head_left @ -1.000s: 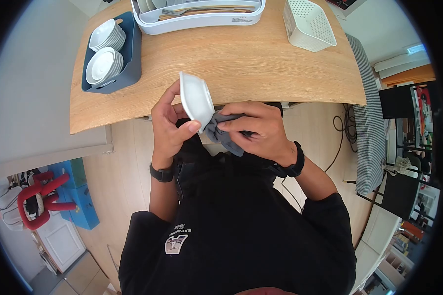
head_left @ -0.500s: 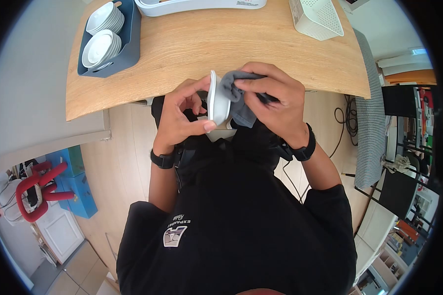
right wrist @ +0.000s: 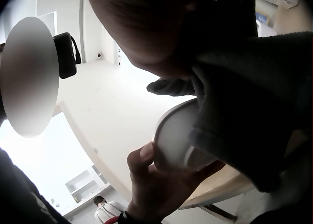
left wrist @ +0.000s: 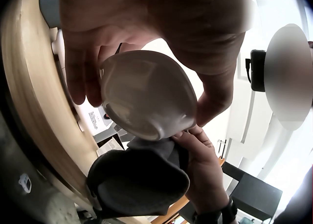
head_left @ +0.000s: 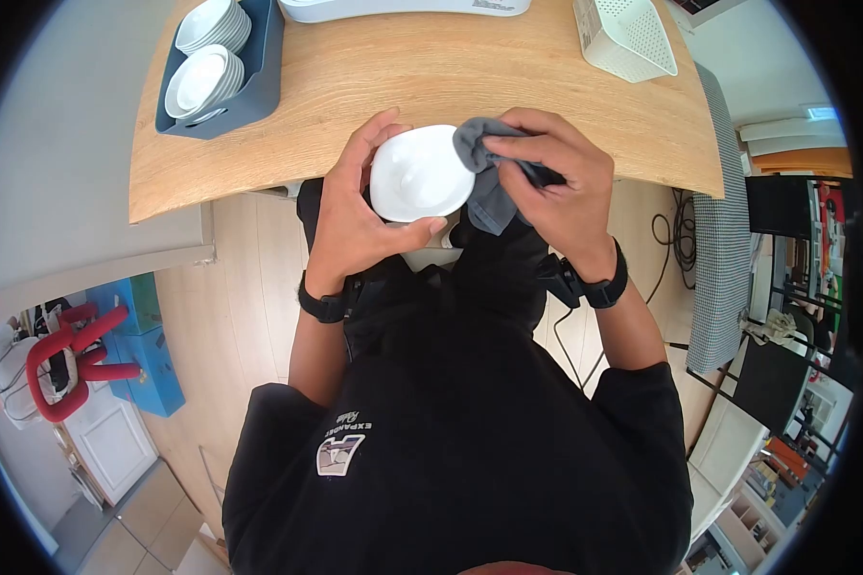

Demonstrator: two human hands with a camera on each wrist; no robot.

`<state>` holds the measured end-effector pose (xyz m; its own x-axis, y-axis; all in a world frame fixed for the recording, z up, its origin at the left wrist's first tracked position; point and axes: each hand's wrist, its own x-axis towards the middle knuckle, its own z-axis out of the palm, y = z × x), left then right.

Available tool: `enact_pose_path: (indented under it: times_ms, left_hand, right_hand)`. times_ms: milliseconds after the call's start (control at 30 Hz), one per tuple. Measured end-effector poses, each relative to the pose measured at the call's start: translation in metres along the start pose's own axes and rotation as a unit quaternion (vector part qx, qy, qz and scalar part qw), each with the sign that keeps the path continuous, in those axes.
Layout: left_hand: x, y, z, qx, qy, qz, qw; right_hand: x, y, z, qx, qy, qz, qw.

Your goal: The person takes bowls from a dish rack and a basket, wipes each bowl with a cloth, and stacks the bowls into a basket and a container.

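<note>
My left hand grips a small white bowl by its left side, thumb at the near edge and fingers around the far edge. The bowl's hollow faces up toward the head camera, and its underside shows in the left wrist view. My right hand pinches a dark grey cloth, whose upper fold lies at the bowl's right rim. The rest of the cloth hangs below the fingers. In the right wrist view the cloth covers part of the bowl.
On the wooden table, a blue-grey bin holds stacked white bowls at the left. A white perforated basket stands at the right. The edge of a white rack shows at the back.
The bowl has turned from edge-on to showing its inside. Both hands have risen toward the table and shifted right; the cloth has moved from the bowl's outer side to its rim.
</note>
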<state>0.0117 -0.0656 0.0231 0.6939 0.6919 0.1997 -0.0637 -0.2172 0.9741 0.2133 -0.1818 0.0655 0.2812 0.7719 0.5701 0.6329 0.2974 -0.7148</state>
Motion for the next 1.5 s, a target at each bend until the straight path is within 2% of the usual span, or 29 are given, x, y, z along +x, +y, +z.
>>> enact_pose_path:
  times_ms: [133,200,267,367,433,500,567,633,767,867,900,967,1000,1100,1167,1267,1300,1333,1367,1433,1467,1500]
  left_hand:
    - [0.0,0.004,0.003,0.001,0.006,0.019,1.0]
    - [0.001,0.006,0.003,-0.009,0.01,0.017,1.0]
    - [0.002,0.004,0.004,-0.075,0.015,0.023,0.997]
    - [0.002,0.006,0.005,-0.123,-0.023,0.006,0.992]
    - [0.003,0.001,0.003,-0.103,-0.036,0.023,0.994]
    - [0.0,0.006,0.002,-0.073,-0.087,-0.01,0.993]
    - [-0.001,0.009,0.004,-0.09,-0.086,-0.016,0.992]
    - [-0.002,0.008,0.005,-0.094,-0.074,-0.008,0.993]
    - [0.0,0.006,0.005,-0.076,-0.061,0.024,0.995]
    - [0.003,0.008,0.006,-0.058,-0.038,0.03,0.997]
    - [0.002,0.006,0.006,-0.041,-0.033,0.03,0.998]
    - [0.004,0.003,0.004,-0.017,-0.025,0.031,0.999]
    - [0.004,0.002,0.003,-0.012,-0.011,0.03,0.999]
    - [0.001,-0.003,-0.005,-0.021,0.032,0.002,0.999]
    - [0.0,-0.002,-0.012,-0.08,0.1,0.023,0.992]
    - [-0.004,-0.006,-0.042,0.031,0.133,0.054,0.989]
    - [-0.005,-0.007,-0.051,0.089,0.142,0.076,0.983]
    - [-0.006,-0.005,-0.055,0.099,0.178,0.09,0.975]
    - [-0.009,-0.003,-0.062,0.104,0.177,0.094,0.974]
    - [-0.019,-0.002,-0.075,0.196,0.189,0.082,0.959]
    - [-0.024,-0.002,-0.077,0.169,0.216,0.056,0.96]
    - [-0.027,-0.002,-0.08,0.169,0.214,0.057,0.96]
  right_hand:
    - [-0.006,0.004,0.002,-0.016,-0.075,0.039,0.996]
    - [-0.008,0.005,0.006,-0.003,-0.091,0.024,0.996]
    - [-0.009,0.001,0.01,0.028,-0.123,0.006,0.992]
    - [-0.009,-0.003,0.017,0.054,-0.132,0.003,0.99]
    - [-0.006,-0.004,0.019,0.059,-0.119,0.001,0.991]
    - [-0.003,-0.002,0.019,0.007,-0.088,-0.019,0.996]
    - [-0.002,0.002,0.019,-0.005,-0.082,-0.027,0.996]
    - [-0.002,0.002,0.017,-0.076,-0.112,-0.013,0.991]
    - [-0.004,0.002,0.012,-0.079,-0.152,0.007,0.985]
    - [-0.006,0.002,0.009,0.03,-0.221,0.088,0.971]
    - [-0.007,0.002,0.008,0.03,-0.218,0.086,0.972]
    - [-0.01,0.004,0.008,0.138,-0.159,0.133,0.968]
    - [-0.01,0.004,0.006,0.145,-0.161,0.129,0.968]
    - [-0.007,0.012,-0.007,0.054,-0.075,0.121,0.988]
    - [-0.014,0.031,-0.019,0.03,0.003,0.15,0.988]
    - [-0.012,0.067,-0.051,0.042,0.118,0.192,0.973]
    - [-0.009,0.074,-0.065,0.01,0.157,0.177,0.972]
    - [-0.005,0.079,-0.078,-0.024,0.196,0.161,0.967]
    - [-0.002,0.08,-0.09,-0.073,0.236,0.124,0.961]
    - [0.004,0.078,-0.123,-0.311,0.274,0.036,0.909]
    - [0.004,0.086,-0.147,-0.412,0.284,-0.023,0.865]
    - [0.003,0.095,-0.169,-0.413,0.286,-0.023,0.865]
